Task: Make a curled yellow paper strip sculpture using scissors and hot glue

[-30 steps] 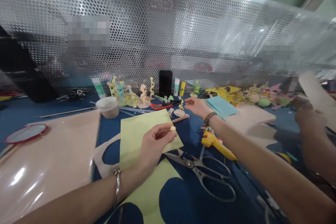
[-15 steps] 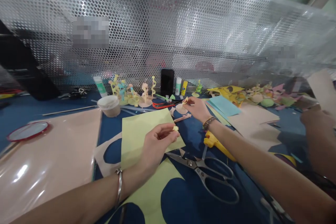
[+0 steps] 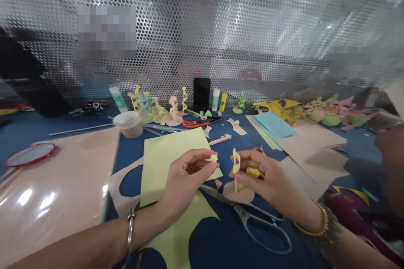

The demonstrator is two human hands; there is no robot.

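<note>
My right hand (image 3: pixel 263 176) pinches a curled strip of pale yellow paper (image 3: pixel 236 162) between thumb and fingertips, the strip standing upright on a round tan paper disc (image 3: pixel 238 194), held up just above the steel scissors (image 3: pixel 263 229). My left hand (image 3: pixel 186 178) pinches a small yellow paper scrap (image 3: pixel 213 158) at its fingertips, close beside the strip but not touching it, over a pale yellow paper sheet (image 3: pixel 176 166). Beyond, a row of small paper figures (image 3: pixel 151 109) stands on the blue mat (image 3: pixel 132 147) near a black phone (image 3: pixel 201 96).
</note>
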